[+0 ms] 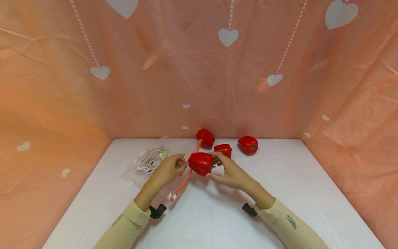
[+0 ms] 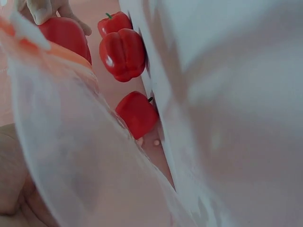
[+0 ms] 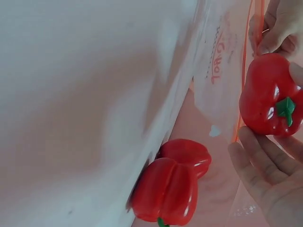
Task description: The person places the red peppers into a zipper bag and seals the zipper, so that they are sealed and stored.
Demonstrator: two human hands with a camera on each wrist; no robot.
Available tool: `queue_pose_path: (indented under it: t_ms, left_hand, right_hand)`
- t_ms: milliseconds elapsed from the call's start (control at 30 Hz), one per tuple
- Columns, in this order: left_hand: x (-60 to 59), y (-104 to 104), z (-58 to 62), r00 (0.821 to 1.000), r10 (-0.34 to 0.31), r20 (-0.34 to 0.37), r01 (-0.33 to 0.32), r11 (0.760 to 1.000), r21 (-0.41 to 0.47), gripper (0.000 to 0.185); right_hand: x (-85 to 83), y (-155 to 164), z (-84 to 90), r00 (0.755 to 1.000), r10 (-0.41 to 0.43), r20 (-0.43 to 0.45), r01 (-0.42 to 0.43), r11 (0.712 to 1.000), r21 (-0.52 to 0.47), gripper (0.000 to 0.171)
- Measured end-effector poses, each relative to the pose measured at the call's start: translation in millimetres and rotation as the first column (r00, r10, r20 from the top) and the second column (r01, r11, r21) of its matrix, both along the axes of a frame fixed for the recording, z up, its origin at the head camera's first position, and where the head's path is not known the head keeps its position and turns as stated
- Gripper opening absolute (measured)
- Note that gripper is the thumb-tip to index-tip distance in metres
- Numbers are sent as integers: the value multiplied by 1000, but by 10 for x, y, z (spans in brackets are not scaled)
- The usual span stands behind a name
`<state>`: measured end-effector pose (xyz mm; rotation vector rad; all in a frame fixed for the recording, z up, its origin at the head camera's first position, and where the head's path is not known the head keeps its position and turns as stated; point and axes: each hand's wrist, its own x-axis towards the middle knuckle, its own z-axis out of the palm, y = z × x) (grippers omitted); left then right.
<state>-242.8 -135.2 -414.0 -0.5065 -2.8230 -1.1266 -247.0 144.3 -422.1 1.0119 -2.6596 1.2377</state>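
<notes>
Hands meet mid-desk: our right hand [image 1: 230, 173] cups a red pepper [image 1: 200, 163] at the mouth of the clear zip bag [image 1: 149, 162], whose orange zip edge [image 1: 186, 174] our left hand [image 1: 169, 169] pinches.

On the white desk [image 1: 295, 193] we count one bag and four peppers: one held, three loose behind [image 1: 248, 144]. We judge that the pepper could snag on the zip or slip free, since one pinching hand hardly opens the bag wide.
</notes>
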Motion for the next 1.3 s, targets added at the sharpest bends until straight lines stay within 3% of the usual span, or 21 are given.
queue_pose_path:
  t_ms: [500, 933, 1300]
  left_hand:
    - [-41, -94, 63, 997, 32, -69, -25, 994, 104, 9]
    - [-49, -114, 128, 994, 82, -75, -69, 985, 157, 8]
    - [-43, -77, 139, 991, 75, -108, -55, 982, 178, 5]
  right_hand:
    - [-62, -190, 53, 1000, -25, -8, 25, 1000, -2, 74]
    - [-82, -293, 59, 984, -90, 155, 100, 993, -61, 67]
    - [-109, -324, -11, 994, -63, 90, 67, 997, -38, 64]
